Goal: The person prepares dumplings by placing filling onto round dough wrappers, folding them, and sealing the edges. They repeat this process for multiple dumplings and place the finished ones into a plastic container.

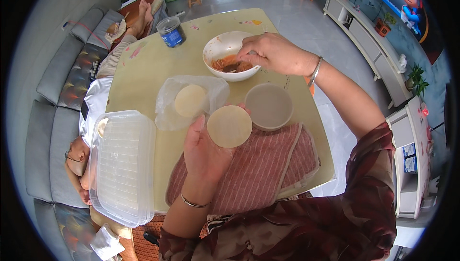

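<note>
A round, flat dough wrapper [230,126] rests on the fingers of my left hand [206,158], palm up over a striped red towel [251,178]. My right hand [273,54] reaches over a white bowl [221,43], pinching a utensil [252,52] that is mostly hidden by the fingers. Reddish-brown filling [230,59] lies in the bottom of that bowl, and smears mark its wall. Beyond my left hand, more round wrappers [190,100] sit in a clear plastic bag [165,108]. A shallow round bowl [269,106] stands just right of the held wrapper; its contents are unclear.
At the table's left edge sits a ridged clear plastic tray [122,167], with one pale dough piece [102,128] at its far corner. A blue-labelled jar [171,32] stands near the far left edge. A person [99,92] lies on the grey sofa [64,160] alongside.
</note>
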Demonstrator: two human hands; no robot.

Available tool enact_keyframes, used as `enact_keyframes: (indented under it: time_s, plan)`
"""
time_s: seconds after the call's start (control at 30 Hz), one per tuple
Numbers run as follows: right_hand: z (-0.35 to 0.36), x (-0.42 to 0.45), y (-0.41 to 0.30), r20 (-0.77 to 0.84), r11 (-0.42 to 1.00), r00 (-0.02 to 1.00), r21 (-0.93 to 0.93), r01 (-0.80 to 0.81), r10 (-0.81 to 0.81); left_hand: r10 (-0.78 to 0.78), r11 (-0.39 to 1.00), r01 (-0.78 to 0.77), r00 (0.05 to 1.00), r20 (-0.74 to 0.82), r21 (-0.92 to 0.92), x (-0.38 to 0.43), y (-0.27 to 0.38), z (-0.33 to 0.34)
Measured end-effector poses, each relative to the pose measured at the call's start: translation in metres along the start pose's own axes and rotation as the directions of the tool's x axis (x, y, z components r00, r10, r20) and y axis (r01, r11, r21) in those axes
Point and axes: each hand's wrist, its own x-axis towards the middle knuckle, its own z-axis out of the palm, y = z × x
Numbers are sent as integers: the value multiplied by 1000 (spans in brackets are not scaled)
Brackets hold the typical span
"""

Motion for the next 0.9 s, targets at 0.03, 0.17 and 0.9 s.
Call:
enact_keyframes:
  time_s: [0.03,0.17,0.9]
  plan:
    - [2,0,2,-28,993,1000,-114,-10,7,9,1000,-9,1000,-20,11,0,0,0]
    - [-7,-5,17,-135,963,954,49,-264,268,12,1000,-12,1000,-24,18,0,-1,-1]
    - [15,2,-2,-63,865,899,312,-394,432,13,997,-12,1000,-3,72,0,-2,-2]
